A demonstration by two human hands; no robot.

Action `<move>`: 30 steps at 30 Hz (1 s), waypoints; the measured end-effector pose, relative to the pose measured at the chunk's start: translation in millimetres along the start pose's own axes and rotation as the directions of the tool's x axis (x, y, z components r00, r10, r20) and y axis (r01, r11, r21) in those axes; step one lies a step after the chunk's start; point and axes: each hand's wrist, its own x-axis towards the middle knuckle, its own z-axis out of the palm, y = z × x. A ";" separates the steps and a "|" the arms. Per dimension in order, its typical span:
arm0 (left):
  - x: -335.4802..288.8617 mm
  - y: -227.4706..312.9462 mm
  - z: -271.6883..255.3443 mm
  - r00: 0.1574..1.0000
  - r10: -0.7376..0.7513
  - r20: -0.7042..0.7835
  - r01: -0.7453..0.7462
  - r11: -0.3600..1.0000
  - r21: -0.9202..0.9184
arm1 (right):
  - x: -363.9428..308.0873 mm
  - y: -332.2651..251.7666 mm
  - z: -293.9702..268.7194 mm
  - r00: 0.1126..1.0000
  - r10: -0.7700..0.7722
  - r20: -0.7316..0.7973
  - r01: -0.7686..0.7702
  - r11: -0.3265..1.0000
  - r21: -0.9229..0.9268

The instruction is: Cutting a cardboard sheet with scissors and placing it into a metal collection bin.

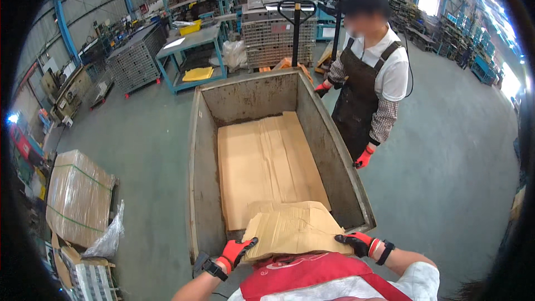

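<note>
A creased piece of brown cardboard (292, 227) is stretched between my two hands, close to my red apron. My left hand (236, 252), in a red and black glove, grips its left edge. At the right edge my right hand (358, 242), gloved alike, is closed on the same piece. Beyond it stands a large grey metal bin (249, 99) with worn, rusty walls. Flat cardboard sheets (267, 161) line the bin's floor, and the piece I hold hides part of their near end.
A co-worker (368, 72) in a dark apron and red gloves stands at the bin's right side. A pallet truck handle (296, 14) rises behind the bin. Left are a blue cart (192, 44), a wire cage (136, 58) and a wrapped pallet load (78, 198).
</note>
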 end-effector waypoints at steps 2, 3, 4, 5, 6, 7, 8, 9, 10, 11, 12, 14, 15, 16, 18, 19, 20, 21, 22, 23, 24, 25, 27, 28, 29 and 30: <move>-11.3 -1.0 -5.7 0.788 0.555 0.267 -0.604 0.608 0.516 | -3.0 0.9 -5.4 0.988 0.152 0.020 -0.149 0.982 -0.115; -12.2 -7.9 -6.8 0.918 0.186 0.350 -0.394 0.517 0.760 | 12.5 25.8 -24.0 0.967 -0.200 0.159 0.255 0.793 -0.554; -10.4 -32.9 -4.4 0.874 0.369 0.316 -0.485 0.648 0.586 | 28.9 41.9 -22.7 0.996 0.026 0.083 -0.016 0.993 -0.121; -11.4 -8.8 -4.0 0.972 0.067 0.226 -0.172 0.857 0.487 | 38.7 41.9 -24.0 0.990 0.096 0.104 -0.090 0.994 -0.062; -21.0 12.2 -1.2 0.944 -0.265 0.199 0.186 0.921 0.343 | 37.1 46.6 -23.4 0.977 0.175 0.122 -0.177 0.984 0.003; -25.9 -0.1 -3.4 0.968 0.092 0.235 -0.170 0.924 0.341 | 28.9 37.3 -14.9 0.975 0.179 0.132 -0.180 0.984 -0.004; -26.2 -7.6 -6.0 0.970 0.085 0.226 -0.161 0.925 0.344 | 19.3 23.3 -7.0 0.971 0.222 0.088 -0.216 0.974 -0.076; -31.5 43.0 -7.7 0.980 -0.158 0.118 0.144 0.982 0.119 | 12.0 12.8 -4.3 0.964 0.265 0.022 -0.260 0.956 -0.136; -34.6 71.9 -7.2 0.908 -0.412 0.073 0.418 0.899 -0.129 | 6.9 9.4 -6.4 0.963 0.271 0.011 -0.267 0.955 -0.125; -23.3 43.1 -15.2 0.935 -0.353 0.042 0.355 0.929 -0.104 | 3.0 4.7 -6.5 0.980 0.198 0.001 -0.193 0.962 -0.195; -20.2 29.5 -16.8 0.974 -0.025 -0.224 0.043 0.996 0.075 | 3.5 -2.3 -5.6 0.993 0.120 -0.004 -0.117 0.957 -0.266; -26.1 51.8 -22.0 0.797 0.507 -0.328 -0.262 0.780 0.568 | -8.2 -24.0 6.1 0.994 0.107 -0.013 -0.107 0.955 -0.278; -33.7 93.1 -26.9 0.734 0.645 -0.212 -0.285 0.575 0.767 | -15.5 -34.9 14.7 0.995 0.098 -0.029 -0.102 0.952 -0.288; -33.0 122.3 -24.7 0.734 0.645 -0.211 -0.285 0.576 0.766 | -17.4 -40.1 19.6 0.995 0.090 -0.046 -0.099 0.950 -0.298; -30.0 166.1 -3.0 0.649 0.673 0.355 -0.624 0.203 0.755 | 19.7 -4.3 -6.6 0.995 0.089 -0.048 -0.099 0.957 -0.271; -23.4 157.1 11.0 0.655 0.670 0.348 -0.619 0.212 0.756 | 25.3 2.1 -9.4 0.996 0.090 -0.028 -0.094 0.960 -0.264; -4.2 136.4 27.5 0.684 0.589 0.430 -0.654 0.233 0.720 | 27.2 8.8 -13.4 0.995 0.096 -0.027 -0.099 0.958 -0.270; 12.1 115.5 39.2 0.700 0.500 0.511 -0.683 0.257 0.684 | 21.5 4.8 -6.8 0.996 0.092 0.000 -0.091 0.984 -0.151; 20.6 101.5 45.1 0.703 0.496 0.509 -0.680 0.263 0.684 | 12.9 -1.5 -0.9 0.996 0.087 0.024 -0.086 0.996 -0.027; 28.6 87.3 48.4 0.738 0.330 0.588 -0.658 0.547 0.518 | -0.2 -20.0 3.1 0.978 0.208 0.033 -0.202 0.970 -0.133; 37.2 73.1 51.7 0.702 0.178 0.690 -0.526 0.783 0.333 | -13.8 -32.9 12.2 0.976 0.213 0.033 -0.207 0.969 -0.133; 45.1 52.7 53.8 0.703 0.175 0.689 -0.521 0.787 0.331 | -26.6 -43.4 24.6 0.979 0.190 0.070 -0.186 0.981 -0.052; 50.3 27.8 57.0 0.151 0.457 0.877 -0.947 0.321 -0.005 | -40.3 -44.0 29.9 0.981 0.164 0.100 -0.167 0.986 0.028; 50.4 24.8 61.2 0.151 0.460 0.875 -0.947 0.322 -0.006 | -43.9 -40.2 27.3 0.989 0.079 0.121 -0.077 0.997 -0.020; 50.1 22.1 67.9 0.286 0.344 0.894 -0.749 0.662 -0.015 | -46.1 -35.5 23.6 0.989 -0.003 0.149 0.014 0.997 -0.069; 49.4 23.9 71.4 0.359 0.179 0.916 -0.435 0.900 -0.005 | -34.3 -22.7 6.5 0.989 -0.001 0.150 0.011 0.998 -0.067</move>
